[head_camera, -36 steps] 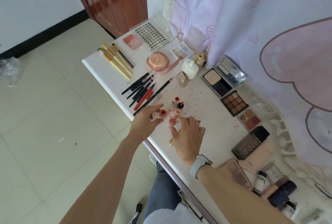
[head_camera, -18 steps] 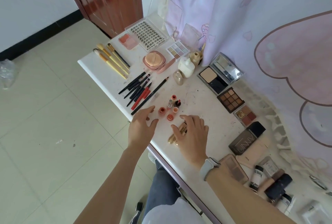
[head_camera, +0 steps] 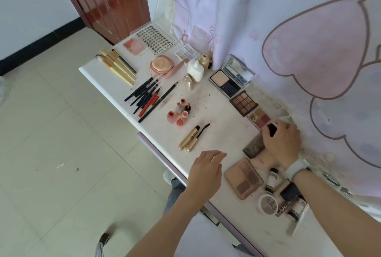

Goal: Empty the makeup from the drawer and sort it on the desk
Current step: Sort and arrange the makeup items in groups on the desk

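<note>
Makeup lies spread over the white desk [head_camera: 99, 75]. My right hand [head_camera: 283, 143] reaches to the right side and grips the black cap of a dark foundation bottle [head_camera: 254, 147] lying there. My left hand [head_camera: 206, 169] hovers low over the desk's front edge, fingers relaxed, holding nothing. Two gold mascara tubes [head_camera: 188, 138] with a loose wand lie in the middle. Small lipsticks [head_camera: 179, 112] stand in a cluster beyond them. A tan contour palette [head_camera: 244, 178] lies between my hands. No drawer is visible.
Black and red pencils [head_camera: 147, 97], yellow brushes [head_camera: 117, 66], a lash tray [head_camera: 154, 39], a pink cushion compact [head_camera: 161, 65], bottles [head_camera: 195, 71], a powder compact [head_camera: 226, 80] and eyeshadow palettes [head_camera: 244, 102] fill the desk. More jars and tubes [head_camera: 274, 201] crowd the near right. A pink curtain [head_camera: 288, 30] hangs behind.
My right hand left the mascara tubes and moved right onto the foundation bottle. My left hand drew back from the lipsticks toward the front edge. The camera view shifted right.
</note>
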Motion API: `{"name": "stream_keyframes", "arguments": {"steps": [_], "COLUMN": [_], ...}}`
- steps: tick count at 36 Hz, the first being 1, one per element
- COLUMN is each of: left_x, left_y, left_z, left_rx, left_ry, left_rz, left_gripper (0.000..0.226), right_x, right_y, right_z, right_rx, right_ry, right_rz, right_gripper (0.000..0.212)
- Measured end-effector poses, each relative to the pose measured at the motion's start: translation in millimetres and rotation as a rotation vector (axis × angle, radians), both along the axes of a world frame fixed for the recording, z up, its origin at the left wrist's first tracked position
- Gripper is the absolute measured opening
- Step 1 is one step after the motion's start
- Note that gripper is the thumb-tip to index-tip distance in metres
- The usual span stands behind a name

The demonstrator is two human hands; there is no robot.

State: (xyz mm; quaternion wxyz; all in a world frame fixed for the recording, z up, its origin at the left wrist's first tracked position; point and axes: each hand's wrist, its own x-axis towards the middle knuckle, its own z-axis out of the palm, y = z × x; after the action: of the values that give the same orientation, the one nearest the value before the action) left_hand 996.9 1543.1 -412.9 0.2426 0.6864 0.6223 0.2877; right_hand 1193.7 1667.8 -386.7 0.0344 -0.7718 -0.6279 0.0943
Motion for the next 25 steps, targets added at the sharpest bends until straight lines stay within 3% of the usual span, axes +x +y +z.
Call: {"name": "stream_keyframes", "arguments": {"steps": [2, 4, 9, 15, 22, 25], "left_x": [8.1, 12.4, 14.2, 13.0, 8.6, 7.1], "left_y": [4.1, 6.0, 3.0, -4.0, -5.0, -4.6], "left_z": [-6.2, -11.8, -19.2, -24.7, -25.0, -27.7], "left_rx": [-0.015, -0.045, -0.081, -0.062, -0.059, -0.031], "left_ry": [0.087, 0.198, 0.372, 0.392, 0.370, 0.374], "left_rz": [-0.049, -0.091, -0.086, -0.098, -0.105, -0.112], "left_gripper": [0.030, 0.042, 0.048, 0.049, 0.048, 0.049], "right_x": [6.2, 9.5, 10.4, 12.1, 8.4, 7.2], "right_y": [8.2, 12.8, 17.2, 20.3, 13.7, 4.1], "right_z": [-0.6, -1.6, 1.7, 12.5, 18.8, 29.6], "right_rx": [-0.106, -0.190, -0.254, -0.271, -0.117, -0.069], "right_ry": [-0.022, -0.026, -0.008, 0.095, 0.208, 0.356], "right_rz": [-0.025, -0.051, -0.050, -0.055, -0.078, -0.073], "right_gripper": [0.053, 0.058, 0.056, 0.043, 0.034, 0.030]}}
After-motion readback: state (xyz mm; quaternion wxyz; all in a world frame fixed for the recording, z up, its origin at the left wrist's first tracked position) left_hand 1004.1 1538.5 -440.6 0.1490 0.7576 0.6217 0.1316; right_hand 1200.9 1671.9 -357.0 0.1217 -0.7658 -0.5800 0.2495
